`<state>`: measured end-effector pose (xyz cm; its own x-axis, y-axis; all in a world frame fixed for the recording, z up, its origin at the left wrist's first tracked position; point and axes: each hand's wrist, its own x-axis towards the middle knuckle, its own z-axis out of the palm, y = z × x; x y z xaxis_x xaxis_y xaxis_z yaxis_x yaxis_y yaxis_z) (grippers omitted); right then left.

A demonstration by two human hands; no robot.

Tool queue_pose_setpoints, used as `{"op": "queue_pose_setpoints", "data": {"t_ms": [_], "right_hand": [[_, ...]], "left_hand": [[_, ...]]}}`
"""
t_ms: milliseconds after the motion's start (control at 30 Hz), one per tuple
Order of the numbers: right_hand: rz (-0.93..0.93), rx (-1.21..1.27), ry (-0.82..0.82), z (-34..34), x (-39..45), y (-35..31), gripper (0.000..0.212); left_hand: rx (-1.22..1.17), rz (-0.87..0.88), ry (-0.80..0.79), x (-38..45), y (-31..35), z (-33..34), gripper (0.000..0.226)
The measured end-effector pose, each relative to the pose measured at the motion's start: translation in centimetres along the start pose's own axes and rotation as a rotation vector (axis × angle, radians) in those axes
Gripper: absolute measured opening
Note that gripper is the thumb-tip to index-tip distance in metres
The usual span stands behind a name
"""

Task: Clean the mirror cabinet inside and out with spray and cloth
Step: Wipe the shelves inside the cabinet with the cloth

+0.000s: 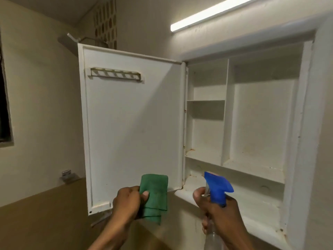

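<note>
Cabinet hanging wide open, shelves bare and stained

Left hand is pinching a folded green cloth at bottom center; right hand is gripping the blue-topped spray bottle.

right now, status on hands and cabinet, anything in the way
Left hand grips green cloth; right hand grips spray bottle, nozzle toward door. Cabinet door swung open, shelves bare. Nothing in the way.

Lit tube light above; dark window left.
</note>
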<state>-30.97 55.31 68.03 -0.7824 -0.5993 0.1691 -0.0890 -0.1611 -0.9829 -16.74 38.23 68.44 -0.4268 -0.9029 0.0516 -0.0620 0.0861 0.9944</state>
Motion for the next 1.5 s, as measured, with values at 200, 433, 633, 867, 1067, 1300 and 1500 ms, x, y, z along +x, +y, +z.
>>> {"op": "queue_pose_setpoints", "data": {"t_ms": [200, 433, 633, 867, 1067, 1300, 1500], "right_hand": [[-0.155, -0.067, -0.04, -2.8, 2.6, -10.4, 0.025], [-0.225, -0.272, 0.081, -1.2, 8.9, -19.8, 0.037], [-0.212, -0.341, 0.271, 1.7, 12.3, -24.2, 0.024], [-0.199, -0.445, 0.425, 3.6, 13.0, -25.1, 0.023], [-0.187, -0.469, 0.568, 3.9, 12.4, -25.1, 0.021], [-0.175, -0.501, 0.62, 4.6, 12.2, -25.3, 0.019], [-0.108, -0.526, 0.569, 4.9, 12.5, -25.2, 0.025]], "left_hand": [[-0.392, 0.077, 0.011, 1.8, 10.2, 3.8, 0.009], [-0.001, 0.748, 0.374, 3.1, 23.8, 6.6, 0.023], [0.052, 0.813, 0.368, 5.2, 27.6, 9.8, 0.023], [-0.016, 0.85, 0.205, 7.7, 27.2, 13.1, 0.011], [-0.066, 0.928, 0.165, 9.3, 26.2, 14.6, 0.012], [-0.065, 0.887, 0.094, 9.7, 26.6, 15.5, 0.059], [0.156, 0.964, 0.111, 11.1, 27.0, 16.8, 0.039]]}}
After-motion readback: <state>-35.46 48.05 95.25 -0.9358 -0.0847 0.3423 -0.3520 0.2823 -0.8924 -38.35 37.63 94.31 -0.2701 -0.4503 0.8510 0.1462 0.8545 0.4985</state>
